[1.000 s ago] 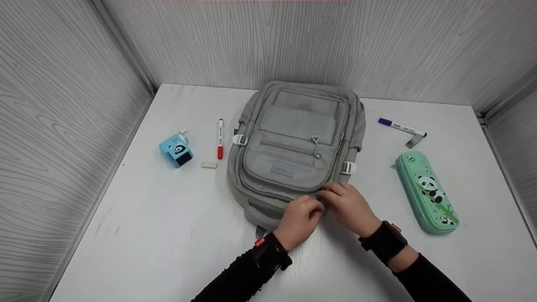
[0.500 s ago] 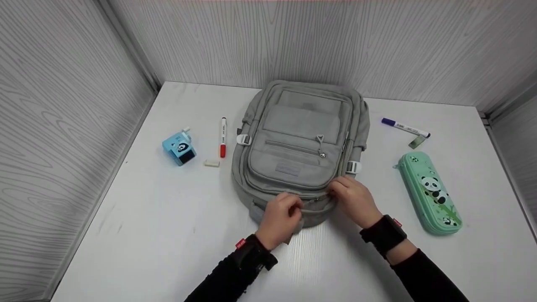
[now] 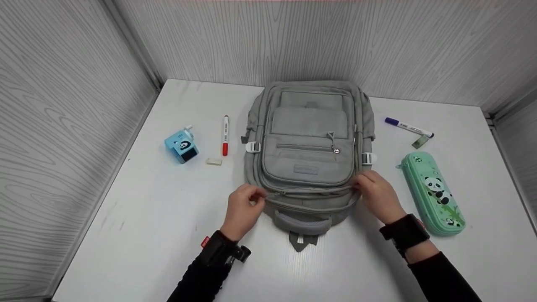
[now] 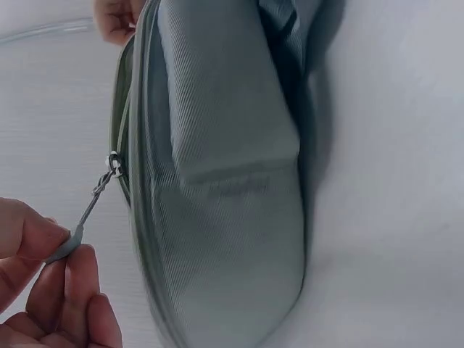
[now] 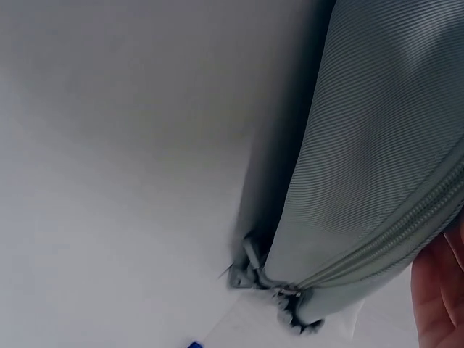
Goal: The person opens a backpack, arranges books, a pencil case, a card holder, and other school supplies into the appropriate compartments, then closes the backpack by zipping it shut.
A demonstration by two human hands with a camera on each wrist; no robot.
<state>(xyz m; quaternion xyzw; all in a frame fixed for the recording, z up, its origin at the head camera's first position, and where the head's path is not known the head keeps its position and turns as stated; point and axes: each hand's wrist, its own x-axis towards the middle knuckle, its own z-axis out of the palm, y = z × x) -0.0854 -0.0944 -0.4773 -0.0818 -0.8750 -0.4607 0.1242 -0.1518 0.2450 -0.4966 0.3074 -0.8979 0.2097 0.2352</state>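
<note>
A grey backpack [image 3: 308,161] lies on its back in the middle of the table, its carry handle [image 3: 303,224] toward the person. At its near left corner my left hand [image 3: 242,212] pinches a zipper pull [image 4: 70,245] between thumb and fingers. A taut cord joins that pull to the slider [image 4: 114,164]. My right hand [image 3: 379,197] holds the bag's edge at the near right corner, its fingertips partly hidden by the fabric. Between the hands the zipper [image 3: 310,192] runs across the near end, its seam parted.
Left of the bag are a blue panda pencil sharpener [image 3: 181,145], a red-capped marker [image 3: 225,136] and a white eraser [image 3: 214,161]. To the right lie a purple-capped marker [image 3: 409,127], a small greenish block [image 3: 420,141] and a green panda pencil case [image 3: 434,193].
My left hand has moved left along the near end with the zipper pull, and the seam has parted behind it. The backpack has turned straighter. My right hand has shifted right with its corner.
</note>
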